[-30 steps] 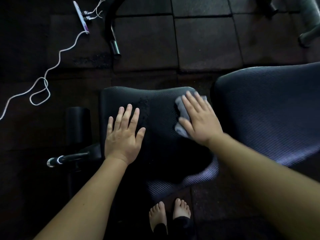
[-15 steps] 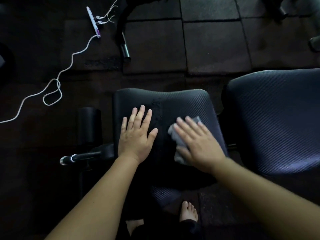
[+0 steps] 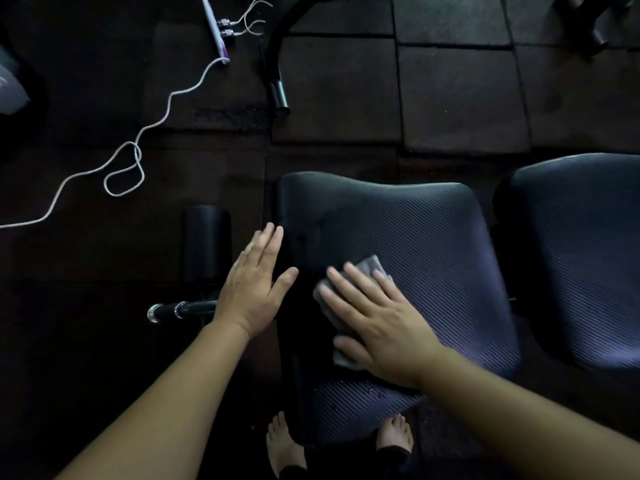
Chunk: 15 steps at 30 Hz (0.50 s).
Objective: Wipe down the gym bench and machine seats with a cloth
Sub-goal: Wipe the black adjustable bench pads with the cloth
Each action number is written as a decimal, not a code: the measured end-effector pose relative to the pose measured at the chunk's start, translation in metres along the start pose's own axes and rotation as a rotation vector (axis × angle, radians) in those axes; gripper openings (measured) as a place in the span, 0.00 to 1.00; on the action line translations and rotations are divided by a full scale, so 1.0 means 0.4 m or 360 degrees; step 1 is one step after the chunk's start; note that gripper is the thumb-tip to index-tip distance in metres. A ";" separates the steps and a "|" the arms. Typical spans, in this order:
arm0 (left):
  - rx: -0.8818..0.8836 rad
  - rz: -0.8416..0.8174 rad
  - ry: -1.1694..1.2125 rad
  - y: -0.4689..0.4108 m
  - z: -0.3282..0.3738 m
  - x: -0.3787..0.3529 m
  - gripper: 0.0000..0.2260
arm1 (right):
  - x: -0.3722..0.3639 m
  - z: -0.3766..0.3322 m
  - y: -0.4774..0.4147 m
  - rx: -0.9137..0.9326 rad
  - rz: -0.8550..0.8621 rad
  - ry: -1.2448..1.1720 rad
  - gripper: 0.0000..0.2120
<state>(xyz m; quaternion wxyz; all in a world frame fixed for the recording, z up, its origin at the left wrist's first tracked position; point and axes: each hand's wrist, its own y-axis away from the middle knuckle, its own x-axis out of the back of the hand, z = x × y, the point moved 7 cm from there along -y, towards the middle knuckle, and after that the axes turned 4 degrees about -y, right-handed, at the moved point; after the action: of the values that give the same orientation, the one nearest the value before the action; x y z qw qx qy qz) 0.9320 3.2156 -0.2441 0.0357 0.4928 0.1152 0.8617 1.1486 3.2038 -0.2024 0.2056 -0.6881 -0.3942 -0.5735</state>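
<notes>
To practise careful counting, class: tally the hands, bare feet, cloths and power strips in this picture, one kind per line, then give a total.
Hands: 2, the left hand and the right hand
Bare feet: 2, the left foot and the right foot
Cloths: 1, the cloth under the right hand
Power strips: 1, the power strip on the floor
Total: 6

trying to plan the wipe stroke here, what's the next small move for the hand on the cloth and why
Probably slide the right hand and cloth away and rightward across the seat pad. The hand lies flat on the cloth at the pad's near left part; the far and right stretches lie bare. The left hand lies flat at the pad's left edge.
</notes>
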 end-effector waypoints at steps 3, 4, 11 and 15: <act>-0.0018 -0.0050 0.0053 0.019 -0.018 -0.009 0.34 | 0.004 0.063 -0.015 0.0097 -0.0023 0.0039 0.35; -0.0036 -0.0061 0.0073 0.024 -0.022 -0.013 0.34 | 0.019 0.101 -0.064 0.0010 0.0009 0.0041 0.35; -0.0088 -0.0036 0.0192 0.033 -0.044 -0.030 0.34 | 0.111 0.181 -0.408 -0.0577 0.0122 -0.0038 0.35; -0.0142 -0.0025 0.0205 0.036 -0.055 -0.036 0.34 | 0.067 0.024 -0.305 -0.0387 0.0050 0.0042 0.35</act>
<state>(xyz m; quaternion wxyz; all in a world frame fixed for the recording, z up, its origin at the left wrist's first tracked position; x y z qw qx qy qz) 0.9213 3.1954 -0.2637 0.0570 0.4333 0.0826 0.8956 1.0606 3.2930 -0.2000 0.1348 -0.7064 -0.3081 -0.6229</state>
